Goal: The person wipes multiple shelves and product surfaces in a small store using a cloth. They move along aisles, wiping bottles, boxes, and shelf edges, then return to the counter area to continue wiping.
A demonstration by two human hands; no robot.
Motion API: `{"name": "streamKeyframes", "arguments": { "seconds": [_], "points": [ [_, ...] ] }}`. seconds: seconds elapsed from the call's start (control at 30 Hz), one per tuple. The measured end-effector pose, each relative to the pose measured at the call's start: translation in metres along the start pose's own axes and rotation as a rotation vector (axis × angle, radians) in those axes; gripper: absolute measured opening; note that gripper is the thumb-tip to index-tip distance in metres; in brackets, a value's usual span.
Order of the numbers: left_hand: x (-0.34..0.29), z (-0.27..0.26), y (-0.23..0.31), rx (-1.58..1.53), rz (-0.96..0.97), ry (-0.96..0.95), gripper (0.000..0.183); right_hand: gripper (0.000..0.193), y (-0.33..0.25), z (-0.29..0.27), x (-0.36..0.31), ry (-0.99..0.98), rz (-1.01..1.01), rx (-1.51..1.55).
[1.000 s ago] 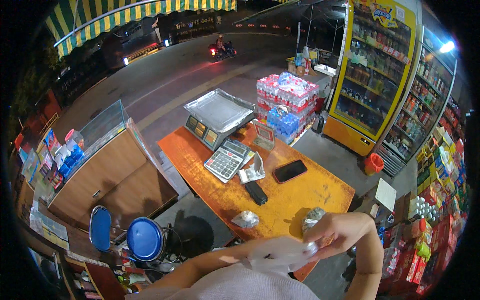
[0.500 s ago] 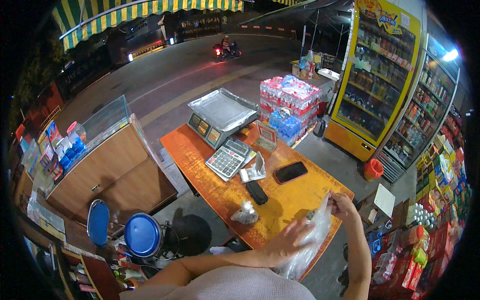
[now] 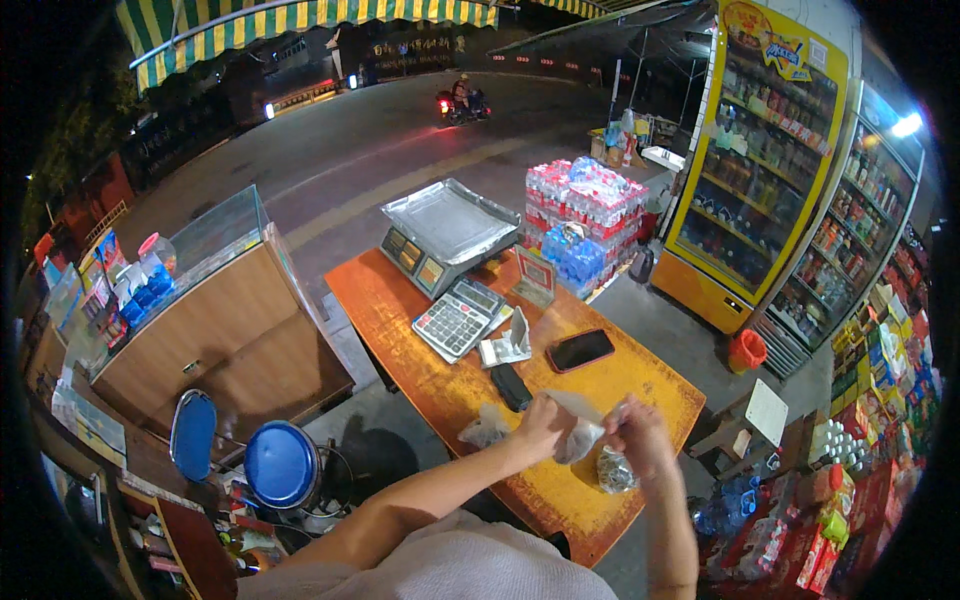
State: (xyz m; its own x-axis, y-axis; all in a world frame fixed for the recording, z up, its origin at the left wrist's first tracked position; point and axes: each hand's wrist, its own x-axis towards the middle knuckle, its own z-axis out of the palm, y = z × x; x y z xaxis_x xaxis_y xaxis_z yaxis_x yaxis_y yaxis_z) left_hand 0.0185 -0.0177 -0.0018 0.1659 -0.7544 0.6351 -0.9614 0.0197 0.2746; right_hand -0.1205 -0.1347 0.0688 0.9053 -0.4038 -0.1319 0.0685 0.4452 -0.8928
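Observation:
Between my hands, above the near half of the wooden table (image 3: 640, 370), is a thin clear plastic bag (image 3: 580, 440), bunched and hanging. My left hand (image 3: 540, 428) is closed on its left side. The fingers of my right hand (image 3: 640, 438) are pinched at its right edge, slightly blurred. Under my right hand, a crinkled clear bag (image 3: 613, 470) with something dark inside rests on the table; I cannot make out its contents. A small knotted clear bag (image 3: 484, 427) lies left of my left hand, and a black pouch-like object (image 3: 511, 387) lies just beyond it.
Farther back on the table are a phone (image 3: 581, 351), a calculator (image 3: 458, 319), a white box (image 3: 507, 342) and a weighing scale (image 3: 450, 235). Shrink-wrapped bottles (image 3: 585, 215) stand behind it. A blue stool (image 3: 283, 466) is at left, stacked goods (image 3: 850, 490) at right.
My left hand has moved up and left and closed on the plastic bag. The long sheet of plastic is now gathered between my hands, and the crinkled bag under my right hand shows.

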Motion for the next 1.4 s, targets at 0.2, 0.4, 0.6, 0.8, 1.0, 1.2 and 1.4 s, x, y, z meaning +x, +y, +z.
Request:
{"name": "streamKeyframes", "arguments": {
  "seconds": [0.2,0.4,0.6,0.8,1.0,1.2,1.4],
  "points": [
    [-0.027,0.029,-0.011,-0.145,-0.755,-0.74,0.028,0.032,0.098,0.012,-0.011,0.128,0.064,0.644],
    [-0.068,0.027,0.013,-1.174,-0.78,-0.576,0.019,0.028,0.116,-0.02,-0.025,0.369,-0.04,0.848],
    [-0.059,0.021,0.028,-1.277,-1.071,-0.376,0.019,0.026,0.109,-0.015,-0.029,0.173,-0.282,0.566],
    [-0.047,0.017,0.021,-1.298,-1.25,-0.163,0.021,0.03,0.113,0.013,-0.035,-0.06,-0.313,0.299],
    [-0.047,-0.001,0.005,-2.268,-1.121,-0.196,0.022,0.029,0.11,-0.004,-0.041,0.059,-0.343,0.492],
    [-0.038,-0.007,0.016,-2.386,-0.969,-0.173,0.038,0.025,0.119,-0.012,-0.042,0.065,-0.554,-0.447],
    [-0.028,-0.023,0.02,-2.194,-0.901,-0.133,0.061,0.011,0.103,-0.009,-0.049,0.454,-0.641,-0.845]
  ]
}}
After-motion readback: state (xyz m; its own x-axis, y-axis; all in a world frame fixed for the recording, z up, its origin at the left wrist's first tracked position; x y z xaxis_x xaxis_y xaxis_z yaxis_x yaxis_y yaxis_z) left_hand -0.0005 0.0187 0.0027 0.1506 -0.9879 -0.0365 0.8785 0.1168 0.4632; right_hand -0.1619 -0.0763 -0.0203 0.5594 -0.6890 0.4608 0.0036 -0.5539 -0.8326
